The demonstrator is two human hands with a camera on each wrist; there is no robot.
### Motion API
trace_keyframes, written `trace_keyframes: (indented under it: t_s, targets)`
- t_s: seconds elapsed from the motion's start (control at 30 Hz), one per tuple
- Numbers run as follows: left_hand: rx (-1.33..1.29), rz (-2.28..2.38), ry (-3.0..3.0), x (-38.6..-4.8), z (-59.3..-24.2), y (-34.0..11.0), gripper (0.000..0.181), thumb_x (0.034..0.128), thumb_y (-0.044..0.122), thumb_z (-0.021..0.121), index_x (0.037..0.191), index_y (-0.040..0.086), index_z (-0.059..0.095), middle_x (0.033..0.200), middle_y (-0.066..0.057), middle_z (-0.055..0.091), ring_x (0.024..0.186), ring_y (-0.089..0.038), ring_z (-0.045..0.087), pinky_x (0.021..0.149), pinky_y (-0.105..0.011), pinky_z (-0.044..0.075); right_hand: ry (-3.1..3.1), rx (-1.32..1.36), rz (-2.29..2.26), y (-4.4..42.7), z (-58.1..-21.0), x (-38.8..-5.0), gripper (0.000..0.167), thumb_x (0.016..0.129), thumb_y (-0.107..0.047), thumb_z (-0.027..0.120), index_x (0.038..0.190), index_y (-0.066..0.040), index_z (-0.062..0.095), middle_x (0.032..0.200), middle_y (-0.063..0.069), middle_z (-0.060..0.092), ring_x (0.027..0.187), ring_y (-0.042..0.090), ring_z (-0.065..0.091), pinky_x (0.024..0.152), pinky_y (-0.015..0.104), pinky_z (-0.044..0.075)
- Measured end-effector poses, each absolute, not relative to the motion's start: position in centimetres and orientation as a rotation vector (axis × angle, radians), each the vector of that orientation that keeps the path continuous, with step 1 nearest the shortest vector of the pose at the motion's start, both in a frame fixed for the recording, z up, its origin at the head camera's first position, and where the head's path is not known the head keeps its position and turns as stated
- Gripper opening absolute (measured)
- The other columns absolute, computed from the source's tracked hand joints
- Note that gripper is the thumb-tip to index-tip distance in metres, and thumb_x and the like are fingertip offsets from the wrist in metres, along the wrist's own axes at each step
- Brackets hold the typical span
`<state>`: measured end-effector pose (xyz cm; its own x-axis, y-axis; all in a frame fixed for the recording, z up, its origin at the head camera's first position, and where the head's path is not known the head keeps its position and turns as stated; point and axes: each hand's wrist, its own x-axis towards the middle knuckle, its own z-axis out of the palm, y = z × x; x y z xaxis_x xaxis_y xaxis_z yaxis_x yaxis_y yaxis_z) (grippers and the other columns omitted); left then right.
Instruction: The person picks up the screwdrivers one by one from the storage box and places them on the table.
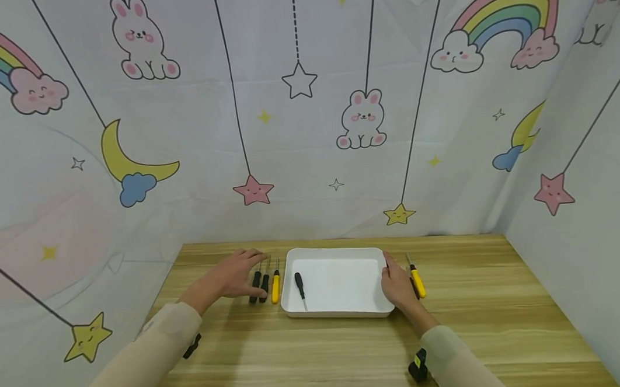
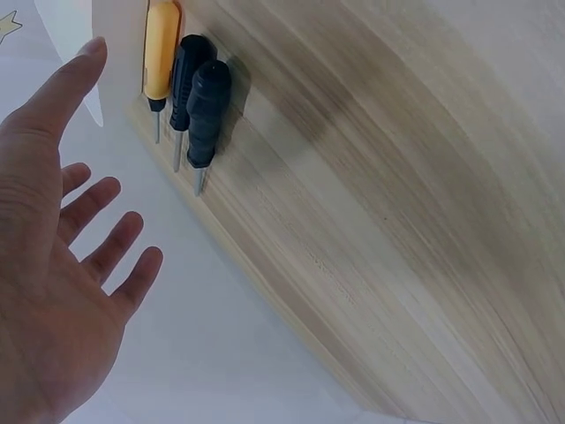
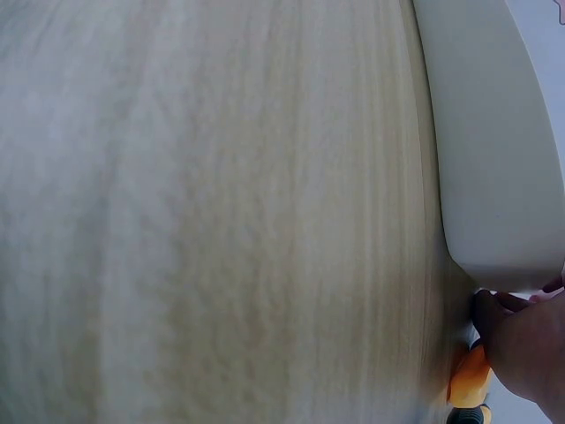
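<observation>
A white rectangular tray (image 1: 341, 281) lies on the table, with a small black screwdriver (image 1: 299, 284) in its left part. My right hand (image 1: 399, 285) grips the tray's right end; in the right wrist view its fingers (image 3: 499, 305) are partly hidden at the tray's corner. To the left of the tray, my left hand (image 1: 235, 276) hovers over two black-handled screwdrivers (image 1: 254, 294), fingers spread and holding nothing. A yellow-handled screwdriver (image 1: 276, 287) lies between them and the tray. The left wrist view shows the left palm (image 2: 53, 327) beside these three screwdrivers.
Right of the tray lies another yellow-handled screwdriver (image 1: 417, 282), with a dark handle partly hidden beside it. The wooden table (image 1: 297, 358) ends at a patterned white cloth wall (image 1: 307, 135) behind, and similar cloth stands at the right.
</observation>
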<state>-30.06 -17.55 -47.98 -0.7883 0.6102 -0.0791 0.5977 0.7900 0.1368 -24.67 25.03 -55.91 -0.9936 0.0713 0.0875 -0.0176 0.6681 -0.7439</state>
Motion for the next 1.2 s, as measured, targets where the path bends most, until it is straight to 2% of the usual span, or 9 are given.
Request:
trace_keyframes:
  t_s: [0.47, 0.73, 1.2]
  targets:
    - [0.982, 0.152, 2.850, -29.7, -47.5, -16.4, 0.094, 0.0878, 0.056, 0.083, 0.160, 0.009, 0.046, 0.159, -0.018, 0.047, 0.144, -0.045, 0.044, 0.113, -0.064, 0.043, -2.748, -0.071, 1.257, 25.0, -55.9, -24.7, 0.053, 0.112, -0.008, 0.034, 0.163, 0.006, 0.030, 0.164, 0.028, 0.037, 0.153, 0.045, 0.035, 0.124, 0.059, 0.028]
    - [0.978, 0.174, 2.868, -29.7, -47.4, -15.8, 0.093, 0.0874, 0.060, 0.082, 0.160, 0.012, 0.048, 0.159, -0.015, 0.048, 0.145, -0.042, 0.043, 0.112, -0.063, 0.044, -2.767, -0.053, 1.247, 25.0, -55.9, -24.6, 0.054, 0.112, -0.007, 0.033, 0.163, 0.007, 0.027, 0.165, 0.029, 0.035, 0.153, 0.045, 0.033, 0.125, 0.059, 0.026]
    - [1.061, 0.143, 2.897, -29.5, -47.3, -14.9, 0.091, 0.0876, 0.060, 0.082, 0.158, 0.010, 0.050, 0.157, -0.013, 0.051, 0.143, -0.041, 0.047, 0.113, -0.061, 0.045, -2.767, -0.062, 1.238, 25.1, -56.1, -24.6, 0.054, 0.112, -0.007, 0.033, 0.163, 0.007, 0.028, 0.163, 0.029, 0.037, 0.152, 0.045, 0.035, 0.124, 0.059, 0.028]
